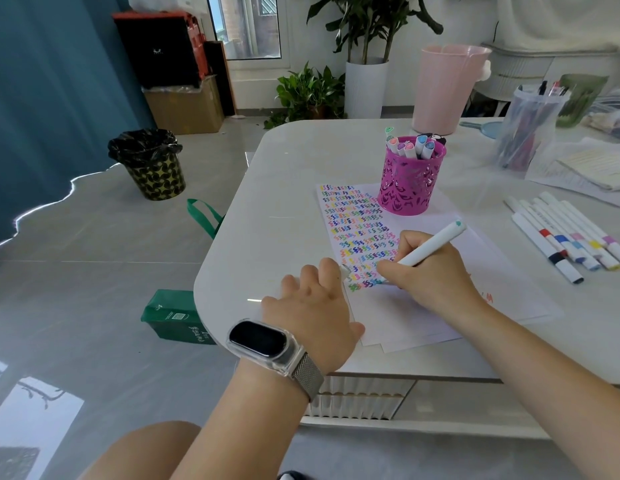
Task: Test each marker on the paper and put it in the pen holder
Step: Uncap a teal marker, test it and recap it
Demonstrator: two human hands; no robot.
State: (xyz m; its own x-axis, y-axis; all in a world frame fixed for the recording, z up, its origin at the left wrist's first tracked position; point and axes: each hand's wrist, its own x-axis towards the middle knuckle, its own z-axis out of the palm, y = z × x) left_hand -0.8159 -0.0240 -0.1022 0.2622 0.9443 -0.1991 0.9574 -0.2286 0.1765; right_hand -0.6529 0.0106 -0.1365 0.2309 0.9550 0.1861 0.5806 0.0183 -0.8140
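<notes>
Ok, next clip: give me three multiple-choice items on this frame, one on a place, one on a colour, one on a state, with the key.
1. Where does the pen holder stand?
A. on the far end of the paper
B. on the floor
C. beside the black bin

2. What colour is the pen holder?
A. pink-purple
B. yellow
C. black

3. What is the right hand doing?
A. resting flat, holding nothing
B. holding a marker with its tip on the paper
C. reaching into the pen holder

Key: 1 A, its base sits on the sheet's far end; 2 A, its cut-out wall is magenta; 3 B, the fingers grip the white barrel, with the tip down by the last squiggles, while the left hand holds what looks like the cap.
</notes>
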